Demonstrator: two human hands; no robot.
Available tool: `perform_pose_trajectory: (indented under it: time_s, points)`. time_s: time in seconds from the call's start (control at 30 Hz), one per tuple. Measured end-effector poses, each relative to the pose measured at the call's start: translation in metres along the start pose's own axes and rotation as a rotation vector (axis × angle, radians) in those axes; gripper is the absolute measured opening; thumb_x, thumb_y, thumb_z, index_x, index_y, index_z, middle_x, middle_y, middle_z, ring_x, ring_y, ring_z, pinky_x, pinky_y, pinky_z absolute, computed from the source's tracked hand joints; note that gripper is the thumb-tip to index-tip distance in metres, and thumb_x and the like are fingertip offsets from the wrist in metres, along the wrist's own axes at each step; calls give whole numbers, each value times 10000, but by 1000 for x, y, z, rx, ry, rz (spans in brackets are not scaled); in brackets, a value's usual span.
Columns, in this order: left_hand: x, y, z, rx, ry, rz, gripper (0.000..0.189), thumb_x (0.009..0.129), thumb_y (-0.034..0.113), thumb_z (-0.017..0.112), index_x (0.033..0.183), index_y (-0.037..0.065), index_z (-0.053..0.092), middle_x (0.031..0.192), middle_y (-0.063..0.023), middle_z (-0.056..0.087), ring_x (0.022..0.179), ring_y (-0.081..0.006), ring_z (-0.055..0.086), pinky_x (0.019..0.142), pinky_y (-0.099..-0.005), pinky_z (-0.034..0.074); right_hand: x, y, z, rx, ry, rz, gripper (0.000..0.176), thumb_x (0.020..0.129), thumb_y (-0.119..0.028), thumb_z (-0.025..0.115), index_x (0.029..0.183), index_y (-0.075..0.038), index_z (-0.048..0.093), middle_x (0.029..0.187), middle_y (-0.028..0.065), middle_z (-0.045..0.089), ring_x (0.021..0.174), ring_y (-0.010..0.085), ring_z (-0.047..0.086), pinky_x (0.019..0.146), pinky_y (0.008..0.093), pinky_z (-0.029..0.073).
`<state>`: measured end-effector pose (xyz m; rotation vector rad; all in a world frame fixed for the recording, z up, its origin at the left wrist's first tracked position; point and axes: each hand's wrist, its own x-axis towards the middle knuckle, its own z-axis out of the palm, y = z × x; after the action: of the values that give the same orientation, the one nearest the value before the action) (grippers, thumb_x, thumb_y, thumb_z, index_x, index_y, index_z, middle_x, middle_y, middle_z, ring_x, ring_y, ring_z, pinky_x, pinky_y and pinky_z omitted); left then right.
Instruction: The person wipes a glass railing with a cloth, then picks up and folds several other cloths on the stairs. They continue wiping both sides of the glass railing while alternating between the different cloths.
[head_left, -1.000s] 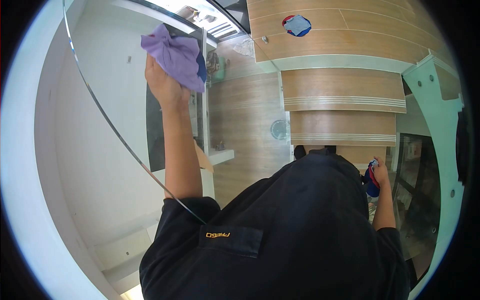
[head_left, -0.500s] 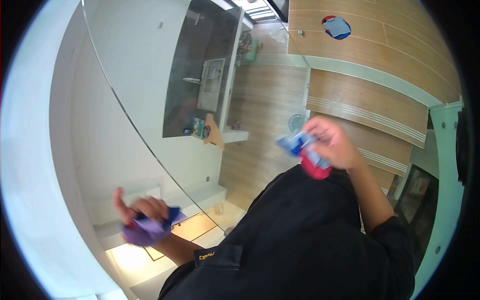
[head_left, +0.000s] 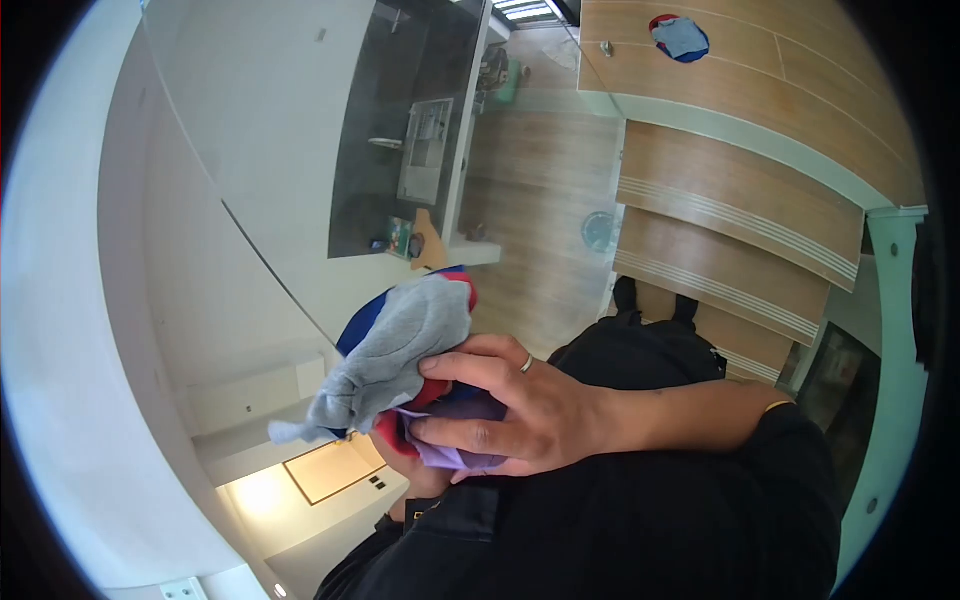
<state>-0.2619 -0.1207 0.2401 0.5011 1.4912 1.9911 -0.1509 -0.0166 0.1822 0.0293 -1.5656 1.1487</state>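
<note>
My right hand [head_left: 520, 410] reaches across my chest and grips a bundle of cloths. A grey cloth [head_left: 400, 350] lies on top, with red and blue cloth [head_left: 365, 315] under it. A purple cloth [head_left: 450, 455] sits below my right fingers. Only a sliver of my left hand [head_left: 415, 482] shows under the bundle, holding the purple cloth from beneath. Both hands meet at the bundle in front of my black shirt [head_left: 620, 520].
I stand on wooden stairs [head_left: 740, 210] beside a glass railing panel [head_left: 270, 270]. Another blue, grey and red cloth [head_left: 680, 38] lies on an upper step. A white curved wall [head_left: 90, 330] is at the left. A lower room shows through the glass.
My left hand dropped from high on the glass with the purple cloth. My right hand rose with its cloth, and both hands have come together into one bundle at my chest.
</note>
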Motion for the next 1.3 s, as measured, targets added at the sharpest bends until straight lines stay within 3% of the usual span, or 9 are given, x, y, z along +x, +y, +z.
perform_pose_trajectory:
  time_s: [0.13,0.27,0.4,0.47,0.57,0.67,0.87,1.17,1.3]
  points:
    - [45,15,-2,-164,-108,24,502,871,298,615,1278,31,491,1184,-149,574,1085,-284,582,944,-402,481,18,3,-11,82,41,-46,332,757,-45,745,1076,-23,656,1203,198,584,1039,336,597,861,401,507]
    - [158,110,-112,269,-426,566,489,863,321,601,1241,19,524,1164,-154,594,1038,-287,601,894,-403,509,15,5,-54,-98,62,82,312,742,-23,741,1036,-44,640,1013,111,663,838,281,655,738,357,528]
    - [209,129,-74,208,-844,219,481,845,335,620,1206,23,561,1127,-158,624,981,-291,628,831,-413,541,-52,28,-112,-499,255,871,221,933,-223,591,1046,-33,601,815,128,622,733,219,607,681,341,483]
    - [216,94,-41,103,-533,12,424,909,367,575,1167,31,577,1117,-136,625,976,-270,627,830,-407,534,-128,54,-146,-770,286,958,282,956,-260,558,1065,-1,585,873,185,638,788,331,618,734,383,484]
    - [240,18,-9,461,-332,395,325,948,322,572,1090,30,579,990,-81,622,924,-200,626,815,-391,541,-311,68,-187,-1239,326,1105,363,963,-318,532,1102,14,585,962,265,635,906,467,593,782,473,467]
    - [244,-19,32,200,-639,171,269,924,231,609,1119,60,537,1004,-62,593,914,-193,618,765,-341,549,-468,7,-187,-1297,613,1290,458,931,-367,555,1154,32,580,1056,272,636,1006,437,604,846,501,470]
    - [225,-45,75,-180,-390,-12,169,943,138,598,1081,55,547,953,-35,605,720,-91,600,618,-217,512,-665,-142,-125,-1459,993,2004,364,838,-257,673,931,93,642,885,260,675,869,408,664,756,471,513]
    - [239,-84,73,-272,-587,-87,208,933,150,579,1064,28,684,764,22,635,566,-47,537,472,-204,393,-487,-106,-104,-1283,471,1827,323,874,-258,641,991,43,631,930,234,675,895,369,662,789,438,491]
    - [262,-85,81,97,-613,102,330,955,260,534,1171,27,626,775,-9,637,539,-65,537,437,-208,387,-425,-86,-104,-1101,697,1690,322,875,-246,637,1018,42,630,950,238,673,930,381,657,813,434,488]
